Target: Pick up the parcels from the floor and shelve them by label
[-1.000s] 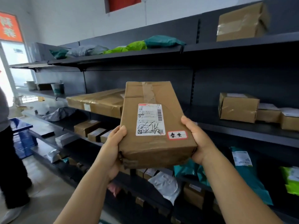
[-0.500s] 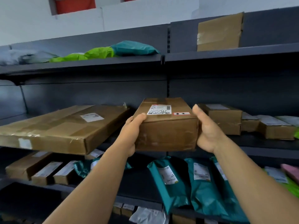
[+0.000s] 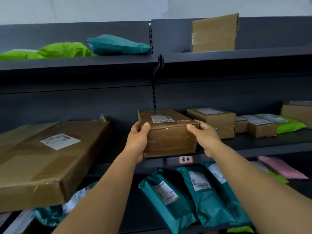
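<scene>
The brown rectangular cardboard parcel (image 3: pixel 168 132) sits at the dark metal middle shelf (image 3: pixel 261 146) front edge, clasped between left hand (image 3: pixel 137 141) and right hand (image 3: pixel 205 135). A red-bordered shelf tag (image 3: pixel 185 159) lies directly below the grip.

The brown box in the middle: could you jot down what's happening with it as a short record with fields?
item: brown box, white label and small red-edged sticker on top
position: on the middle shelf, above a red-edged shelf tag
left hand: grips the box's left end
right hand: grips its right end
left neighbour: large flat carton
right neighbour: smaller brown box
shelf below: teal mailer bags
</scene>
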{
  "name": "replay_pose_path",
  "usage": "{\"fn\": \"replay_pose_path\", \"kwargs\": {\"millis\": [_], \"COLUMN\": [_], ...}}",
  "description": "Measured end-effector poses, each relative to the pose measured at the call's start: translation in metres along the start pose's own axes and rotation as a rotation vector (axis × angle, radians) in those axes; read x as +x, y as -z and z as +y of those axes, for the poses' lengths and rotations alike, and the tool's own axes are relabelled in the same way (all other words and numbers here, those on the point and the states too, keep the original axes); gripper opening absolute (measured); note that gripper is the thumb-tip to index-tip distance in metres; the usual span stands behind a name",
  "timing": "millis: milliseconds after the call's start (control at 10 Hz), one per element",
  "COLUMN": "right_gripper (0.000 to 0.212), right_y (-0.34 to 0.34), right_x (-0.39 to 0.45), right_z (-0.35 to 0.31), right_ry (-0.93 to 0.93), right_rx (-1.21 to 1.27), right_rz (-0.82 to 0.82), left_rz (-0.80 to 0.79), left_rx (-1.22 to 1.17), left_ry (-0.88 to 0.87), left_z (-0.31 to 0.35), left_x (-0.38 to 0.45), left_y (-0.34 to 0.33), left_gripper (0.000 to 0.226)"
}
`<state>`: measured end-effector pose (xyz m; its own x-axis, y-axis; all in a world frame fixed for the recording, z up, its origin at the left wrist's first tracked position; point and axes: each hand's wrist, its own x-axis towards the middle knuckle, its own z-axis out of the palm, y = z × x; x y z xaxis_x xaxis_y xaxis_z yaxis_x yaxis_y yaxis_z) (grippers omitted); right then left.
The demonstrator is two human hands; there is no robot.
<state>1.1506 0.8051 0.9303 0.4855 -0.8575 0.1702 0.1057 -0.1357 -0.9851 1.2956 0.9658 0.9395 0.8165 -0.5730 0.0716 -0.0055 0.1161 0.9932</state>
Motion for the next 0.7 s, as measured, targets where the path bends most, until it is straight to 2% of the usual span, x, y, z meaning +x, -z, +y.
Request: {"fn": "replay_pose_path", "kwargs": {"millis": [200, 300, 500, 600, 700], "right_gripper": [0.058, 0.058, 0.085, 0.089, 0.091], "right_y": [-0.018, -0.015, -0.007, 0.000, 0.010], "right_x": [0.000, -0.008, -0.025, -0.037, -0.053], "right_z": [-0.005, -0.006, -0.018, -0.023, -0.028], "right_ry": [0.080, 0.037, 0.004, 0.001, -0.017], "right_rx": [-0.174, -0.179, -0.225, -0.186, -0.118], "right_rz": [0.010, -0.016, 0.040, 0.046, 0.133], "left_rz": [0.082, 0.085, 0.177, 0.205, 0.132], "left_rx": [0.040, 0.064, 0.195, 0.283, 0.229], "left_ry": [-0.097, -0.098, -0.242, -0.378, -0.441], "left_z": [-0.001, -0.003, 0.005, 0.011, 0.018], "left_x": [0.006, -0.002, -0.022, -0.038, -0.052], "left_y": [0.009, 0.008, -0.003, -0.013, -0.032], "left_gripper": [0.055, 0.055, 0.066, 0.072, 0.076]}}
